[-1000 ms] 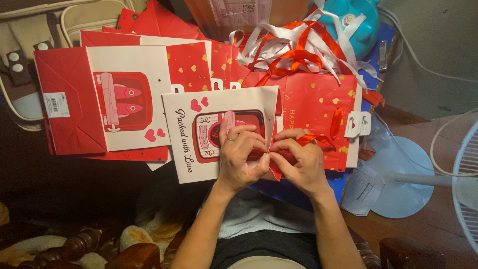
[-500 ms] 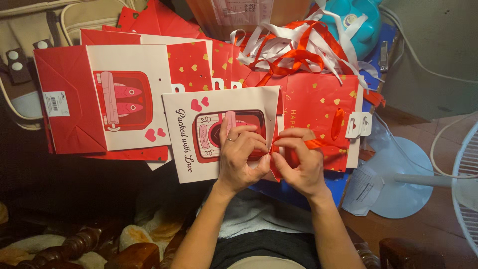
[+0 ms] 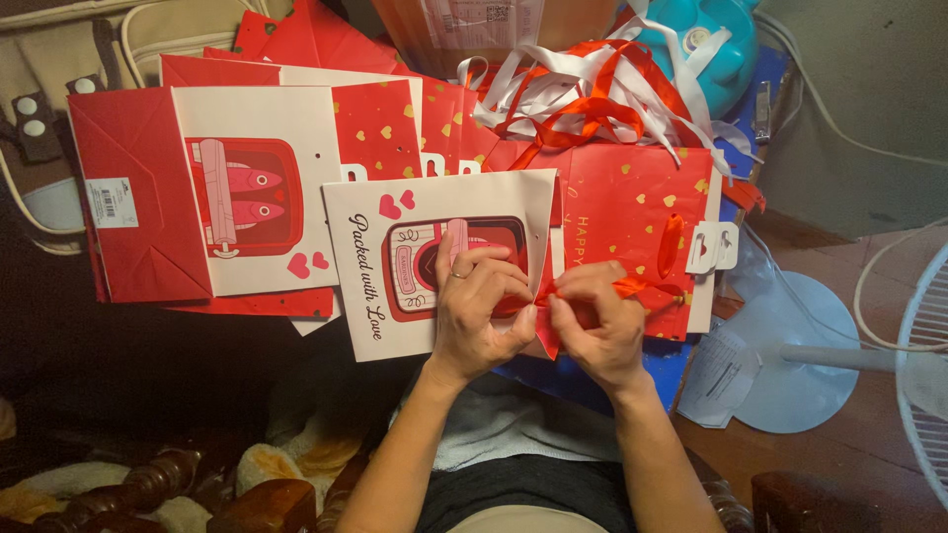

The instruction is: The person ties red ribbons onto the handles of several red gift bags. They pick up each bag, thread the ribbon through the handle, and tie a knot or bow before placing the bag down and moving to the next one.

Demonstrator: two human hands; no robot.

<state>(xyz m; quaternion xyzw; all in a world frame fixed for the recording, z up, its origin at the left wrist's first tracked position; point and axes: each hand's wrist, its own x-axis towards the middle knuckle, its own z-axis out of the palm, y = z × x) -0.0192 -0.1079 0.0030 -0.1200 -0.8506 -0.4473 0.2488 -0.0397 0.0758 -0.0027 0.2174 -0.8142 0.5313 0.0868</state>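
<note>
warm, fairly dim indoor light falls from above onto the red and white paper bags [image 3: 296, 197], which show bright and sharp. the lower left corner sinks into deep shadow. both hands are in focus, with slight softness at the fingertips. straight lines bow a little towards the frame edges.

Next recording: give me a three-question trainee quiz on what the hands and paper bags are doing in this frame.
1. True or false: both hands pinch the thin red ribbon at the edge of the cream paper gift bag with a red tin picture.
2. Which hand wears a ring?
A. left hand
B. right hand
3. Fill in: the tangle of red and white ribbons lies above the red paper bag with gold ____.

Key: 1 true; 2 A; 3 hearts.
</note>
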